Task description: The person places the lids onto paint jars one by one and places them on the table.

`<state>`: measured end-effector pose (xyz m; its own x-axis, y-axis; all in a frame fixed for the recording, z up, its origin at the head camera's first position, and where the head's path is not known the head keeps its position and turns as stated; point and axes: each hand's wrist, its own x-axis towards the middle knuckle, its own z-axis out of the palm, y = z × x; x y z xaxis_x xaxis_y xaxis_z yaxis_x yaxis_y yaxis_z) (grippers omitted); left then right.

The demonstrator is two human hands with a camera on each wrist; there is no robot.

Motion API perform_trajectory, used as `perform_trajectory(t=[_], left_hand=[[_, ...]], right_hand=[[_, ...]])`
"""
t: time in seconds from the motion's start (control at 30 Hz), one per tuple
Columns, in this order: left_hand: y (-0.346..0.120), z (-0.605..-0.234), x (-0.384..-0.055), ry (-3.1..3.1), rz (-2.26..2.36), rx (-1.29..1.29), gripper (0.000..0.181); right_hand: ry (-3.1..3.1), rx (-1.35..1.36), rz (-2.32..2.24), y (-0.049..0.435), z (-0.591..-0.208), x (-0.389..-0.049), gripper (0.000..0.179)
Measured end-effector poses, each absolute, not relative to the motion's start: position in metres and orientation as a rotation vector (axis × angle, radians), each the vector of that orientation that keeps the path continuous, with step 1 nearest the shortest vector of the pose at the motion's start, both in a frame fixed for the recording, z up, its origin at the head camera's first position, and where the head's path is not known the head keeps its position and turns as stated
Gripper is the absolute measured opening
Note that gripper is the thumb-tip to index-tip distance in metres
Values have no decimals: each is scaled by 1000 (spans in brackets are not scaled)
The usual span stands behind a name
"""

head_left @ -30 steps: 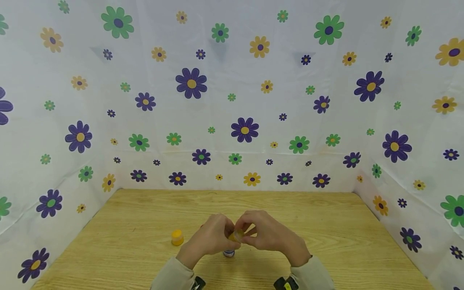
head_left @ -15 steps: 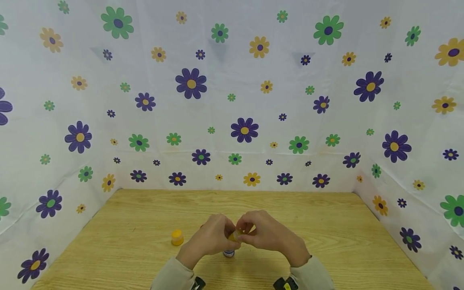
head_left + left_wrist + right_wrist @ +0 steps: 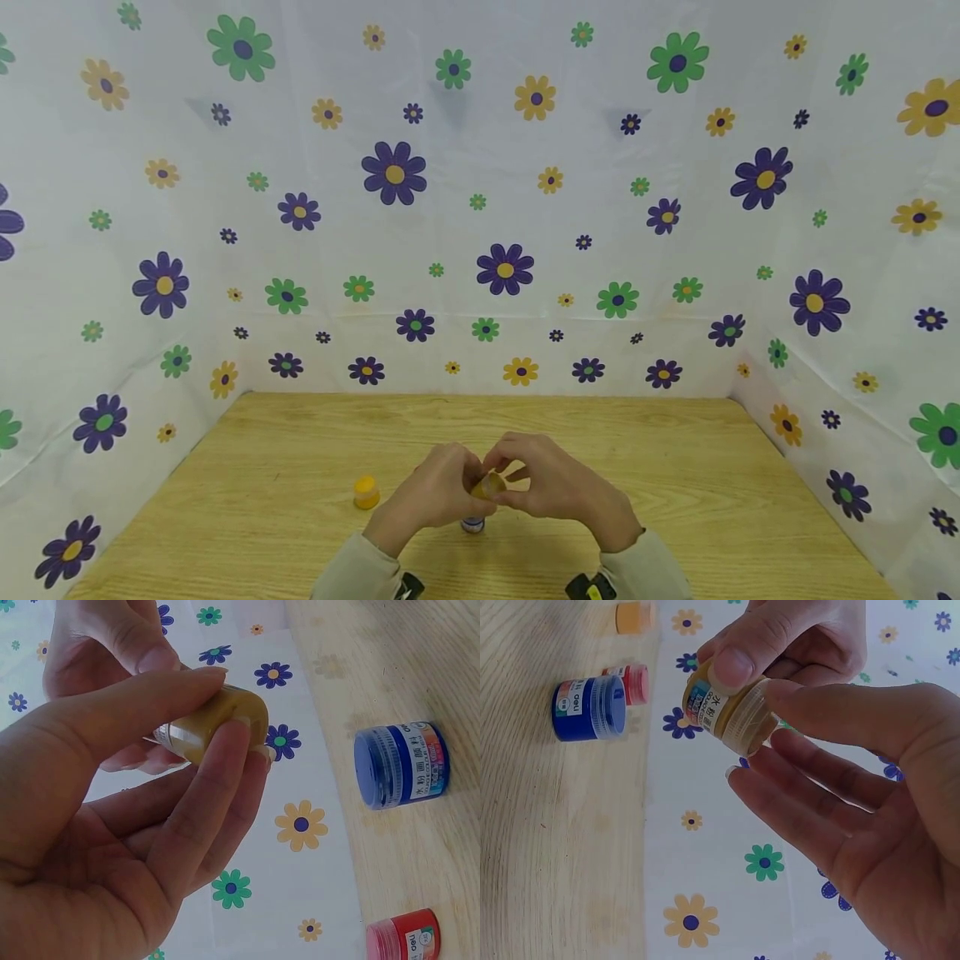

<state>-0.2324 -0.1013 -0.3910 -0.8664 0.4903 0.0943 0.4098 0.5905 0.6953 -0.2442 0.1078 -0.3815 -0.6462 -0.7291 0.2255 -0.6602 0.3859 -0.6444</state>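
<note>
Above the table, my left hand (image 3: 442, 487) grips a small ochre-yellow paint jar (image 3: 714, 705) round its body, thumb on one side and fingers on the other. The jar is tilted, its clear lid (image 3: 744, 724) toward my right hand (image 3: 555, 482). The right thumb lies along the lid's edge in the right wrist view, with the index fingertip at the opposite side and the other fingers spread loosely. A blue paint jar (image 3: 405, 765) stands on the table below the hands, mostly covered by the left hand in the head view.
A yellow-orange jar (image 3: 366, 492) stands to the left of the left hand. A red paint jar (image 3: 409, 937) is near the blue one, largely hidden by the left hand in the head view. Flower-printed white sheeting (image 3: 480, 225) encloses the wooden table (image 3: 675, 467) at the back and sides.
The right fingers close in on the lid half a second ago, then now spread wider apart around it. The left hand keeps its grip on the ochre jar.
</note>
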Motion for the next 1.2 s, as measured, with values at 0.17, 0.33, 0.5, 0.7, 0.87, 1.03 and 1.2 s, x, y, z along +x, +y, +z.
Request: perform_trajectory(t=[0.17, 0.33, 0.5, 0.7, 0.87, 1.03, 1.2], left_hand=[[-101, -390, -233, 2705, 1141, 774, 16], [-101, -389, -232, 2697, 1149, 792, 15], [-101, -389, -232, 2691, 1151, 796, 14], [-100, -389, -232, 2689, 1157, 815, 10], [-100, -389, -232, 2693, 1155, 825, 8], [-101, -388, -232, 2693, 1153, 812, 9], [-101, -388, -232, 2694, 1156, 803, 8]], right_hand=[[2523, -1325, -1111, 107, -382, -244, 23], [2516, -1336, -1121, 107, -383, -244, 20], [2515, -1339, -1125, 107, -384, -244, 16], [2497, -1311, -1158, 107, -384, -245, 15], [2516, -1278, -1148, 107, -383, -245, 14], [2549, -1267, -1123, 106, -383, -245, 13], [2548, -1262, -1123, 105, -383, -245, 13]])
